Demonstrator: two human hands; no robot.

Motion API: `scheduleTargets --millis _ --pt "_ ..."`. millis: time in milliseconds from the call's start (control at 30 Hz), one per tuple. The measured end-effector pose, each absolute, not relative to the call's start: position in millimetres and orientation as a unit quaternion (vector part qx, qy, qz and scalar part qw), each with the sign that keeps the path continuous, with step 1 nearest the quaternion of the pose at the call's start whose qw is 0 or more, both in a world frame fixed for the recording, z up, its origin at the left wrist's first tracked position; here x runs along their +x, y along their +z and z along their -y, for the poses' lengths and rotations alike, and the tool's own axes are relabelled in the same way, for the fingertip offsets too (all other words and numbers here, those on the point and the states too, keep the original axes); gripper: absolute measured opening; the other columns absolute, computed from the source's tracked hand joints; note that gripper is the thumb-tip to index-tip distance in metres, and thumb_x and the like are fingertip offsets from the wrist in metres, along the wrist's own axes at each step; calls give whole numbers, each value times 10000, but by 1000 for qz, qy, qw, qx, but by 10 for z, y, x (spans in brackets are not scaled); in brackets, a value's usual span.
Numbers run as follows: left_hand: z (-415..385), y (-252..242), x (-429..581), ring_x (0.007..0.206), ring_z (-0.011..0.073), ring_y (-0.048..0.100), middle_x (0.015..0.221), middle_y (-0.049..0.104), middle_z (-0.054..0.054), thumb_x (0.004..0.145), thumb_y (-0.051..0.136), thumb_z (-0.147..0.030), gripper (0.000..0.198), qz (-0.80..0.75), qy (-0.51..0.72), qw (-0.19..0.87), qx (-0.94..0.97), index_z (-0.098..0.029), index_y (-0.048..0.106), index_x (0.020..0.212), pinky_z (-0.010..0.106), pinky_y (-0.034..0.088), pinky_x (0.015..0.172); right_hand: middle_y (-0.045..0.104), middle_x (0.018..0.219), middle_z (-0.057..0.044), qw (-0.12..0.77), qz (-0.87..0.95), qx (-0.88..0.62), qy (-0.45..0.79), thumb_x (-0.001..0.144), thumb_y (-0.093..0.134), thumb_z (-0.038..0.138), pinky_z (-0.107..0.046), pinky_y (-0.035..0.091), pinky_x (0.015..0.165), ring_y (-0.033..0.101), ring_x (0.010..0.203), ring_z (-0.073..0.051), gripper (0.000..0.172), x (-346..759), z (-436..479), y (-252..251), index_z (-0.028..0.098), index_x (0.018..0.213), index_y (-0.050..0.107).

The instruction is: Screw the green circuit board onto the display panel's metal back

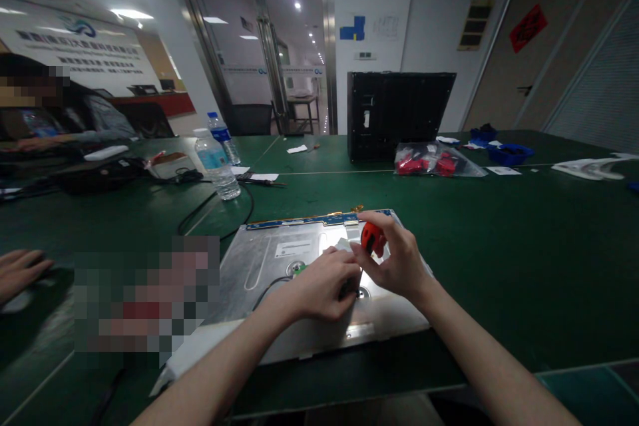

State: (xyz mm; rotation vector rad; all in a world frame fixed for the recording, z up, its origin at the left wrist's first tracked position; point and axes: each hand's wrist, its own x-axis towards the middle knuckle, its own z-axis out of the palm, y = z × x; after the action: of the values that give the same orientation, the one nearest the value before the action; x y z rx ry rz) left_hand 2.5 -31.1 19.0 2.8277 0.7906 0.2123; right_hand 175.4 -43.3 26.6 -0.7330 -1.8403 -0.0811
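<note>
A silver metal display panel [279, 256] with a blue circuit strip [299, 221] along its far edge lies on the green table before me. My right hand [399, 256] is closed over the panel's right part, thumb and fingers round the stubby red-and-black handle of a screwdriver [370, 237]; its shaft and tip are hidden. Close beside it, my left hand [322, 283] rests low over the panel with curled fingers. What those fingers grip, if anything, is hidden. A small green board [299, 269] with a black cable [272, 291] shows by the left wrist.
Two water bottles [219, 163] stand beyond the panel at left. A black monitor housing [399, 113] stands at the back, with a plastic bag of red parts [434, 161] before it. Blue trays [510, 154] sit at right. Another person's hand [20, 273] is at far left.
</note>
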Motion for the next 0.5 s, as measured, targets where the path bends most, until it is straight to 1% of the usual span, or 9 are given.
scheduleTargets --millis 133,233,333,400,500 --pt "311 201 29 786 201 566 832 616 49 721 585 -150 40 -265 74 99 956 -175 563 743 321 445 739 563 743 35 547 782 -298 -29 885 584 256 -221 412 490 462 528 -92 292 1771 435 272 235 1160 489" --pt "309 204 31 785 203 571 841 614 50 732 581 -160 28 -266 65 93 957 -176 560 742 340 447 759 608 824 -8 535 792 -294 -2 889 545 255 -235 442 502 521 603 -119 335 1790 451 286 221 1218 491" --pt "307 200 31 812 213 582 880 624 63 744 579 -176 26 -268 62 94 957 -172 584 769 356 448 789 640 904 -36 533 793 -293 28 890 473 194 -244 483 535 580 675 -132 380 1792 466 295 211 1270 481" --pt "308 200 31 823 216 586 894 629 68 743 577 -177 37 -268 62 97 956 -171 591 776 355 446 786 635 876 -27 537 788 -300 23 884 474 174 -235 478 528 573 642 -121 375 1783 468 295 207 1258 486" --pt "312 202 31 815 215 580 859 626 60 734 579 -169 5 -270 63 99 956 -173 576 736 356 445 790 591 788 8 550 777 -307 -14 881 528 198 -219 437 492 510 554 -98 316 1766 457 287 211 1195 495"
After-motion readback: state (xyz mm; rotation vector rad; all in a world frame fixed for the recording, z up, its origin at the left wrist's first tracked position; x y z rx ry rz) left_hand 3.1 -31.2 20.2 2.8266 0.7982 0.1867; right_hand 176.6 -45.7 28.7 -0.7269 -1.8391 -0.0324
